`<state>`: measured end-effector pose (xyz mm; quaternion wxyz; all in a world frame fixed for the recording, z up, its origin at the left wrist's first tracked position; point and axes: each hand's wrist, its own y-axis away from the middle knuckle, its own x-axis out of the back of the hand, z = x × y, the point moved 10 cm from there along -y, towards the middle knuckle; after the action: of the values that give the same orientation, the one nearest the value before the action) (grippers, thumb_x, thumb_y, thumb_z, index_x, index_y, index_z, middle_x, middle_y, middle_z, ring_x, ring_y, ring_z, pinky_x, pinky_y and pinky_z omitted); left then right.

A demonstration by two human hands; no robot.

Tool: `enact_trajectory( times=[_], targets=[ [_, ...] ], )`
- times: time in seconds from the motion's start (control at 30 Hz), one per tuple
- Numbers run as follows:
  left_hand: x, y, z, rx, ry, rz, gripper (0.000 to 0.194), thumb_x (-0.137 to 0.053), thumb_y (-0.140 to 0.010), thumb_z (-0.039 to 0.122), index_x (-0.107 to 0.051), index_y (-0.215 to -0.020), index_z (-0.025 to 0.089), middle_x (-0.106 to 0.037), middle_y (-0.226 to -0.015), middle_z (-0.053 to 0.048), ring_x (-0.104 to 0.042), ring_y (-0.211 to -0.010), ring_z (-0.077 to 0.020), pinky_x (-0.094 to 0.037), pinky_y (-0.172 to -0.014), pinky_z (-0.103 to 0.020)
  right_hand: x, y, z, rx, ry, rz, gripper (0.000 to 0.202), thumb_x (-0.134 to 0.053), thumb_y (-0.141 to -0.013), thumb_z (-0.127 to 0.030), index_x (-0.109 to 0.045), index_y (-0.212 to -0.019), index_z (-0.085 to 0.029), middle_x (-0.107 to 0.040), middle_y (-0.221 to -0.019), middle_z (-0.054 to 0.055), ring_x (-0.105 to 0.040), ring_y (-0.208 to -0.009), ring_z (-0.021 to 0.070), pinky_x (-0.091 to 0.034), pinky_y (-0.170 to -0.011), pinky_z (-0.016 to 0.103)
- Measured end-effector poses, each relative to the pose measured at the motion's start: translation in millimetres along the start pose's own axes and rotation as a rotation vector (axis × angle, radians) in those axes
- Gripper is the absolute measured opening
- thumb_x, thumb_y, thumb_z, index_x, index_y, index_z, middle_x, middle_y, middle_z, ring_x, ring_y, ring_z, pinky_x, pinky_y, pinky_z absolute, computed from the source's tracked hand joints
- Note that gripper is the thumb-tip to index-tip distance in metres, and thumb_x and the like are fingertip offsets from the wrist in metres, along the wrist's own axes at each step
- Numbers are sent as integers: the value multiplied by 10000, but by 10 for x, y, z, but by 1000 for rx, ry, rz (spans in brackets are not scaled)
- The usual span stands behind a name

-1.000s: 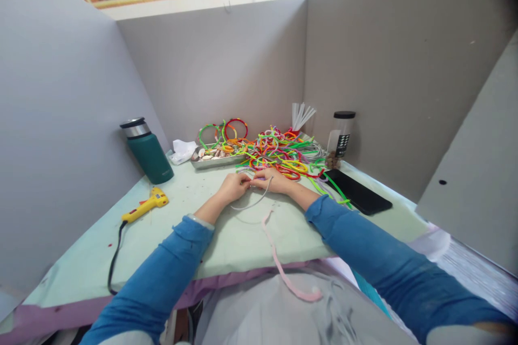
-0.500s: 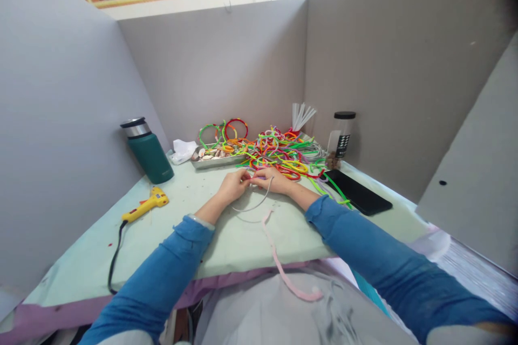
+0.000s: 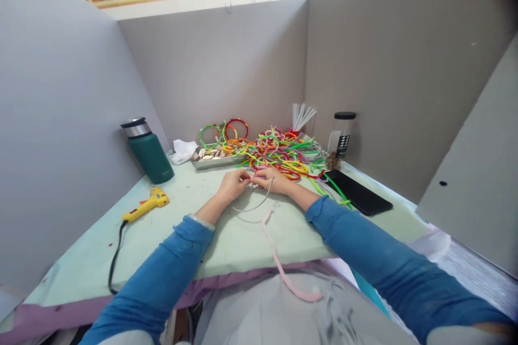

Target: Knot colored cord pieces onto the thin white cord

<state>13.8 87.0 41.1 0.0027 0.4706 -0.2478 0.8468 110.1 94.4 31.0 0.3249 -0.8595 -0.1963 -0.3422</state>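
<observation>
My left hand [image 3: 233,184] and my right hand [image 3: 272,179] meet over the middle of the table, fingertips pinched close together. Between them shows a small bit of something pink, mostly covered by the fingers. A thin pale grey strand [image 3: 259,203] curves from my right hand down and round to the left, above its shadow on the cloth. Nearer to me a pink fuzzy strip [image 3: 276,259] trails over the table edge onto my lap, apart from both hands.
Behind the hands lie a metal tray [image 3: 218,163] of small pieces and a tangled heap of coloured pipe cleaners [image 3: 279,153]. To the left are a green bottle [image 3: 149,156] and a yellow glue gun [image 3: 148,206]; on the right, a black phone [image 3: 358,192] and a clear jar [image 3: 341,137].
Almost nothing differs. Both hands keep their place with fingertips together, and only the fingers seem to have shifted very slightly.
</observation>
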Motion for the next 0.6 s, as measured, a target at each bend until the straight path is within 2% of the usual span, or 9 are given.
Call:
enact_trajectory(
  times=[0.33, 0.6],
  targets=[
    [-96, 15, -108, 122, 123, -89, 229, -543, -747, 323, -651, -828, 139, -523, -434, 40, -483, -418, -94, -377, -499, -210, 19, -1, -38, 37, 47, 19, 386, -483, -818, -436, -659, -698, -114, -568, -600, 11, -438, -570, 85, -270, -530, 200],
    [-155, 17, -180, 155, 168, -108, 258, -531, -746, 354, -651, -829, 142, -494, -402, 49, -456, -391, -85, -348, -446, -196, 26, -4, -41, 53, 58, 35, 364, -489, -820, -412, -664, -695, -118, -561, -586, 11, -442, -581, 92, -275, -535, 201]
  ],
)
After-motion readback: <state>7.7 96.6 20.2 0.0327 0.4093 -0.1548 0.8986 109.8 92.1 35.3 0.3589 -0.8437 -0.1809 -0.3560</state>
